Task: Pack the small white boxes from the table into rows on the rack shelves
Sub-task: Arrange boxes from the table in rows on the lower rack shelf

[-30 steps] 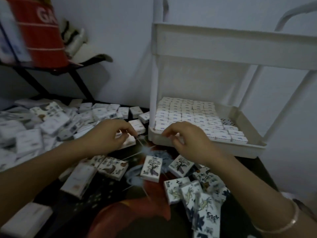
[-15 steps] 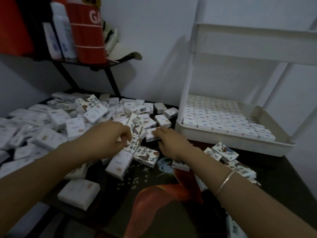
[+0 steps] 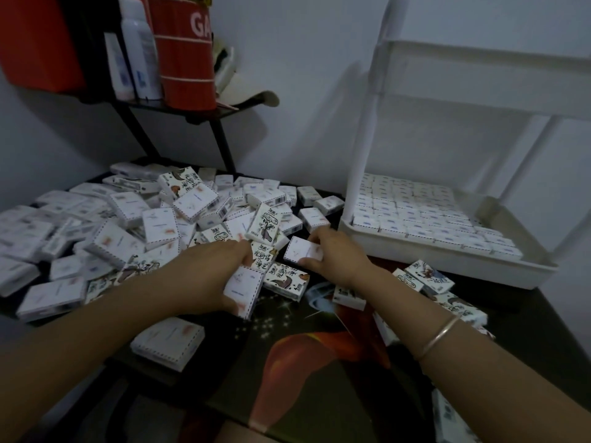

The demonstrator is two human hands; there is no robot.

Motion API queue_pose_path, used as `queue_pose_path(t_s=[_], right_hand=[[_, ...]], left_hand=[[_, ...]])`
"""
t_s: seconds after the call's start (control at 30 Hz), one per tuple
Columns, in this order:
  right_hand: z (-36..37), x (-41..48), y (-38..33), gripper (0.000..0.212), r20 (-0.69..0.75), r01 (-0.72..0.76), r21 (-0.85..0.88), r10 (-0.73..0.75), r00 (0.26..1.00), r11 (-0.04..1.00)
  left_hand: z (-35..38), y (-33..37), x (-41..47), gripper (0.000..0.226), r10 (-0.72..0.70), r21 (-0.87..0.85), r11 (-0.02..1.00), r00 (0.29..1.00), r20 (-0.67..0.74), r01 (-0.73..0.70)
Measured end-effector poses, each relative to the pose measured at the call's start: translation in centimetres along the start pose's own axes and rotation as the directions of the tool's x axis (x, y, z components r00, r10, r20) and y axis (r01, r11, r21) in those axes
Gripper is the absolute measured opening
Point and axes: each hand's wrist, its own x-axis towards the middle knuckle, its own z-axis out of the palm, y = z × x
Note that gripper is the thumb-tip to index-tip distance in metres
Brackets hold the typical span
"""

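Now your left hand (image 3: pixel 208 278) grips white box (image 3: pixel 243 290) at pile (image 3: pixel 144 219) edge. Your right hand (image 3: pixel 340 259) pinches second box (image 3: pixel 300 251) just beside it, near rack shelf (image 3: pixel 447 266) on counter (image 3: pixel 319 372).

We stretch both bare forearms forward, palms down; our left hand (image 3: pixel 217 276) curls fingers and thumb round a small white box (image 3: pixel 243 290); our right hand (image 3: pixel 340 262), just beside it, pinches a second white box (image 3: pixel 300 251); a thin bangle (image 3: pixel 439 335) circles our right wrist.
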Motion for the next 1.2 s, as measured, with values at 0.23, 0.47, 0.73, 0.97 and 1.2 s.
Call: queue_pose_path(t_s=[0.23,0.47,0.73,0.97,1.2], right_hand=[[-0.9,-2.5,-0.1,0.043,-0.096,0.057,0.287,-0.031,0.995,0.956],[-6.2,-6.1,2.2,0.028,-0.026,-0.034,0.836,0.101,0.995,0.548],[-10.9,-10.9,9.8,0.033,-0.098,-0.044,0.891,0.286,0.953,0.451],[-13.4,-14.3,16.6,0.035,-0.114,-0.107,0.924,0.530,0.841,0.367],[-16.0,-14.3,19.5,0.018,-0.326,-0.188,0.769,0.628,0.707,0.611]], left_hand=[[0.1,0.4,1.1,0.063,-0.008,-0.531,0.847,1.000,0.006,0.010],[-1.2,3.5,4.6,0.037,-0.035,-0.904,0.418,0.996,0.085,0.092],[-2.2,11.6,10.6,0.021,-0.014,-0.877,0.474,0.995,-0.098,-0.080],[-2.8,19.7,16.5,0.011,0.084,-0.960,0.279,0.996,0.007,-0.017],[-3.0,24.8,25.3,0.030,-0.197,-0.926,0.321,0.942,-0.271,-0.200]])
